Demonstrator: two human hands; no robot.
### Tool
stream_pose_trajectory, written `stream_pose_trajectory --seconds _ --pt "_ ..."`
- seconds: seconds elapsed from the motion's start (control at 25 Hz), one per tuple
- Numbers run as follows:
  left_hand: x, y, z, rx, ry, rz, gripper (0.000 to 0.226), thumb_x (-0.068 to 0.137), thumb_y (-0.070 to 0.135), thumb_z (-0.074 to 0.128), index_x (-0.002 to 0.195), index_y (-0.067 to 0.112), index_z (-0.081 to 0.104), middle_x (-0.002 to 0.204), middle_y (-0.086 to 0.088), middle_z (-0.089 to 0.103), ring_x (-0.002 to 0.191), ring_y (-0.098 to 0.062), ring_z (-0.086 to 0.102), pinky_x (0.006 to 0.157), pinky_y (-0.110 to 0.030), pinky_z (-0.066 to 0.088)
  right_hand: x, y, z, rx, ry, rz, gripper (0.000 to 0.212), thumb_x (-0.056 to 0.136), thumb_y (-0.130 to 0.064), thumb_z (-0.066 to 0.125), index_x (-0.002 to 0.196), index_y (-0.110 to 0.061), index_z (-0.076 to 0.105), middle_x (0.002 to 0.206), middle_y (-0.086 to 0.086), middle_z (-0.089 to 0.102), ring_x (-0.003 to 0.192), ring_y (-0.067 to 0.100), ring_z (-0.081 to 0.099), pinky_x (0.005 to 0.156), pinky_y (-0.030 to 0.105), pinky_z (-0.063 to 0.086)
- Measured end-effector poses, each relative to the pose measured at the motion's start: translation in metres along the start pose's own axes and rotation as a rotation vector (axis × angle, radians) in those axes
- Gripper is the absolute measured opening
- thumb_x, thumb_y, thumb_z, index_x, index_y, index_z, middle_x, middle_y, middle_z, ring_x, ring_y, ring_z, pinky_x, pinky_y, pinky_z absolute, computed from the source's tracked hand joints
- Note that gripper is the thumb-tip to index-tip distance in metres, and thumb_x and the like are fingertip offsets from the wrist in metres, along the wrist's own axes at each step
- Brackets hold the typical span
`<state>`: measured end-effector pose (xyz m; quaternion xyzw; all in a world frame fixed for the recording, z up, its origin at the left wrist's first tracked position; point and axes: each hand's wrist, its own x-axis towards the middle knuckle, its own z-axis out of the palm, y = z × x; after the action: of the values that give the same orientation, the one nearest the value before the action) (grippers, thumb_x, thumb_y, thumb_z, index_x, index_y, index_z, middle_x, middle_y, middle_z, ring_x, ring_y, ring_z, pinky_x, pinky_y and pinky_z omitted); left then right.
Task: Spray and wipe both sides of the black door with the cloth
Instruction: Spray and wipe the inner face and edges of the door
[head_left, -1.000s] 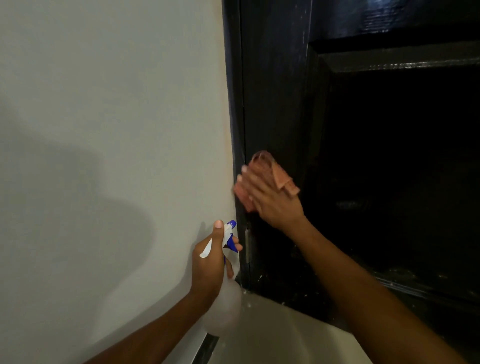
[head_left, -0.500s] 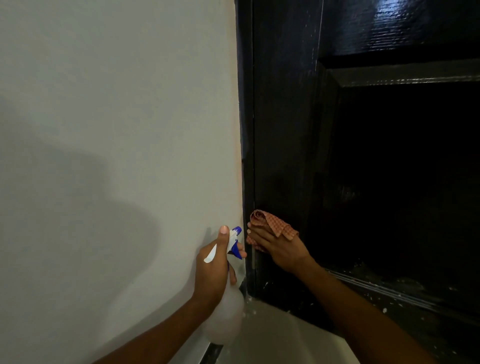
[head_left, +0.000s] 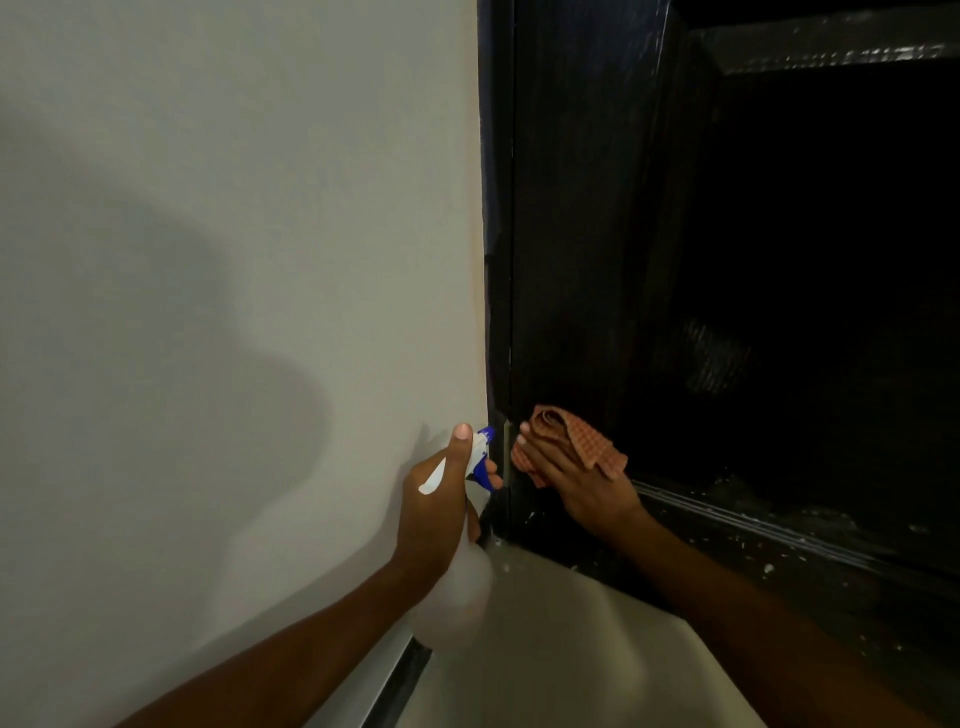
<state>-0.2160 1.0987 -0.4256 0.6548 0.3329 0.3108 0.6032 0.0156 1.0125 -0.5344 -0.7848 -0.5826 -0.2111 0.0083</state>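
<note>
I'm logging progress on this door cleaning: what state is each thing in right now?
Door: black, glossy, white specks along its lower rail.
Cloth: orange checked, bunched, pressed to the door's lower left edge.
Right hand: fingers straight, pressing the cloth on the door.
Bottle: upright, nozzle towards the door frame.
Left hand: grips the bottle's neck.

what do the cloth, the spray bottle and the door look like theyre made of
Cloth: soft woven fabric, orange checked, going by its folds and grid weave. Spray bottle: probably plastic, with a cloudy translucent body and a glossy blue and white trigger head. Black door: likely painted wood with a glossy finish; faint vertical streaks and bright reflections show, though the base material is not certain.
</note>
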Motion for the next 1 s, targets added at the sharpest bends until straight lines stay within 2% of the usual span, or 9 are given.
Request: stream_pose_trajectory --seconds 0.2,0.28,0.36,0.52,0.64,0.76,0.84,0.92,1.0 --pt "-0.010 -0.018 -0.011 0.040 0.000 -0.066 0.071 0.075 0.068 0.033 0.111 0.016 0.065 0.099 -0.015 0.071 0.084 -0.034 0.068 0.064 -0.028 0.057 -0.028 -0.037 0.077 0.149 -0.225 -0.050 0.086 0.097 -0.004 0.048 0.163 -0.027 -0.001 0.172 0.002 -0.008 0.158 0.033 0.000 0.122 0.056 0.025" --pt "-0.020 -0.023 -0.016 0.052 0.012 -0.028 0.064 0.078 0.068 0.033 0.097 0.018 0.068 0.086 -0.012 0.070 0.073 -0.026 0.065 0.058 -0.022 0.053 -0.030 -0.054 0.088 0.291 -0.336 0.035 0.064 0.101 -0.011 0.045 0.160 -0.026 0.025 0.168 -0.003 0.021 0.154 0.026 0.024 0.123 0.046 0.027" --pt "-0.031 -0.026 -0.019 0.052 0.009 -0.009 0.063 0.082 0.064 0.035 0.089 0.011 0.068 0.073 -0.009 0.067 0.056 -0.013 0.061 0.048 -0.014 0.049 -0.027 -0.069 0.096 0.701 -0.271 0.351 0.045 0.096 -0.020 0.067 0.140 -0.026 0.058 0.143 -0.005 0.057 0.126 0.011 0.057 0.114 0.038 0.044" --pt "-0.040 -0.032 -0.019 0.034 0.005 -0.046 0.059 0.077 0.062 0.036 0.095 0.016 0.069 0.075 -0.003 0.068 0.054 -0.012 0.058 0.043 -0.011 0.046 -0.023 -0.071 0.100 0.948 -0.311 0.508 0.054 0.086 -0.007 0.078 0.135 -0.023 0.064 0.135 -0.005 0.063 0.124 0.013 0.059 0.106 0.025 0.046" --pt "-0.041 -0.032 -0.020 0.031 -0.020 -0.037 0.063 0.078 0.061 0.036 0.098 0.012 0.071 0.083 -0.005 0.071 0.068 -0.014 0.063 0.047 -0.008 0.047 -0.034 -0.050 0.076 0.585 -0.363 0.350 0.050 0.089 -0.007 0.075 0.134 -0.024 0.062 0.126 -0.011 0.064 0.125 0.016 0.060 0.097 0.014 0.049" --pt "-0.045 -0.028 -0.014 0.034 -0.095 0.028 0.057 0.079 0.061 0.037 0.087 0.018 0.072 0.075 -0.003 0.071 0.066 -0.016 0.065 0.055 -0.013 0.050 -0.059 -0.014 0.060 0.133 -0.406 -0.047 0.075 0.093 -0.021 0.072 0.157 -0.023 0.033 0.166 0.003 0.026 0.152 0.020 0.029 0.122 0.043 0.030" --pt "-0.042 -0.031 -0.005 0.049 -0.143 0.068 0.063 0.081 0.063 0.035 0.094 0.013 0.073 0.081 -0.007 0.073 0.075 -0.022 0.069 0.066 -0.018 0.054 -0.075 0.017 0.049 -0.076 -0.338 -0.218 0.080 0.094 -0.033 0.068 0.161 -0.025 0.023 0.170 0.002 0.010 0.156 0.026 0.012 0.122 0.055 0.018" --pt "-0.035 -0.033 0.004 0.052 -0.172 0.054 0.073 0.078 0.067 0.036 0.106 0.010 0.072 0.090 -0.010 0.074 0.084 -0.029 0.071 0.074 -0.023 0.057 -0.095 0.038 0.034 -0.220 -0.364 -0.281 0.079 0.100 -0.027 0.051 0.163 -0.026 0.003 0.171 0.001 -0.008 0.157 0.029 -0.004 0.123 0.059 0.005" --pt "-0.030 -0.032 0.014 0.043 -0.229 0.016 0.079 0.075 0.075 0.040 0.102 0.007 0.070 0.090 -0.012 0.073 0.083 -0.034 0.070 0.074 -0.026 0.057 -0.116 0.056 0.009 -0.241 -0.292 -0.284 0.080 0.098 -0.021 0.039 0.162 -0.029 -0.008 0.169 0.000 -0.021 0.156 0.030 -0.013 0.124 0.061 0.008"
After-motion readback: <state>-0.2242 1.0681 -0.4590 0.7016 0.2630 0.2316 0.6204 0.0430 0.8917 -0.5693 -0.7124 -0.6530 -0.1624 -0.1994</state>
